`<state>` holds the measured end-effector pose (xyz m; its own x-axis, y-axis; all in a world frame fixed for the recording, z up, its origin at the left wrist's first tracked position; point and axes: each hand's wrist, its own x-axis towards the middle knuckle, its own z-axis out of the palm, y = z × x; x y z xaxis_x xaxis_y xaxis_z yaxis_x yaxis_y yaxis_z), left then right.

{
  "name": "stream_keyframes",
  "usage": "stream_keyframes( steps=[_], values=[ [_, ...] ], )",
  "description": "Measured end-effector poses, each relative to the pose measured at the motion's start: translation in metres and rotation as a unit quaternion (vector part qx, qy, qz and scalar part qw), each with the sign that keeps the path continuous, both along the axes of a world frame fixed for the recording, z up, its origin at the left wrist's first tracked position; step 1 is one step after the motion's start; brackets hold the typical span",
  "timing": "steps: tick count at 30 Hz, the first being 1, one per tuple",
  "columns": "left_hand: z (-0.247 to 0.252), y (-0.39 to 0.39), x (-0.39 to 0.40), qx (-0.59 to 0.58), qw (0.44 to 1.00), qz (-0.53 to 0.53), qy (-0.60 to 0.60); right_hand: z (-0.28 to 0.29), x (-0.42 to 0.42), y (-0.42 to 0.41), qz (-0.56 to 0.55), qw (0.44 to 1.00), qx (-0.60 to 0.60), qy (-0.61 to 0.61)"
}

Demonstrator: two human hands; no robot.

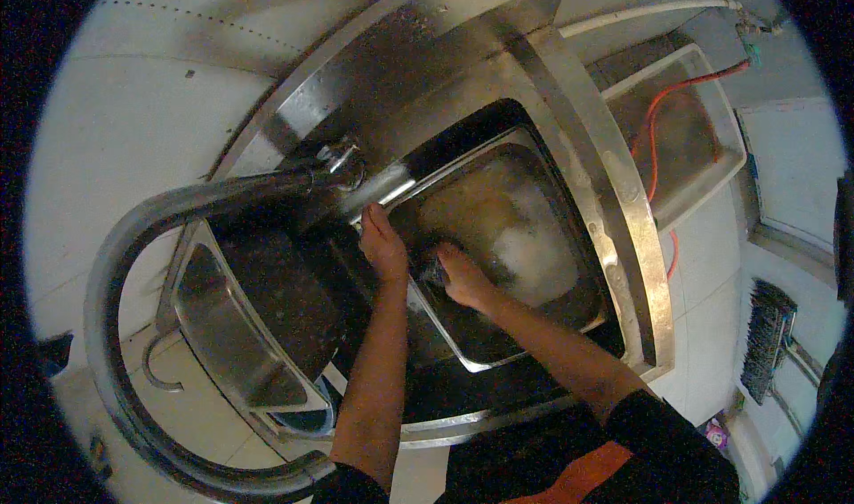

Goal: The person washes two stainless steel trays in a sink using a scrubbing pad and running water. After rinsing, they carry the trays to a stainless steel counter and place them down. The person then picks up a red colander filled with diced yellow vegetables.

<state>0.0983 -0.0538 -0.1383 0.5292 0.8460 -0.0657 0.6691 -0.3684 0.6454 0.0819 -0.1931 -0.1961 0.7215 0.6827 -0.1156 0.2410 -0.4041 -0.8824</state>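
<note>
A rectangular metal tray rests tilted in the stainless steel sink, with cloudy water and whitish foam inside it. My left hand grips the tray's left rim, fingers pointing away from me. Inside the tray, near that same rim, my right hand is closed around a small grey scourer. The palm and fingers hide most of the scourer, so its exact kind is unclear.
A large curved faucet arches over the left side from its base. Another metal pan leans at the sink's left. Beyond the right steel edge stand a whitish plastic tub with a red hose and a bristled broom head.
</note>
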Motion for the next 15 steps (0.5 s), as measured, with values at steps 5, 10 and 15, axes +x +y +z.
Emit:
stream_keyframes(
  steps=[5,10,15],
  values=[
    [0.004,-0.013,0.014,0.054,0.996,-0.037,-0.057,-0.049,0.010,0.030,-0.002,0.990,-0.072,0.117],
    [0.012,-0.010,0.013,0.010,0.994,-0.010,-0.105,-0.051,-0.039,-0.068,0.275,0.931,-0.236,0.051],
    [0.001,-0.015,0.009,0.053,0.993,-0.018,-0.105,-0.017,0.030,0.014,0.034,0.989,-0.078,0.120]
  ],
)
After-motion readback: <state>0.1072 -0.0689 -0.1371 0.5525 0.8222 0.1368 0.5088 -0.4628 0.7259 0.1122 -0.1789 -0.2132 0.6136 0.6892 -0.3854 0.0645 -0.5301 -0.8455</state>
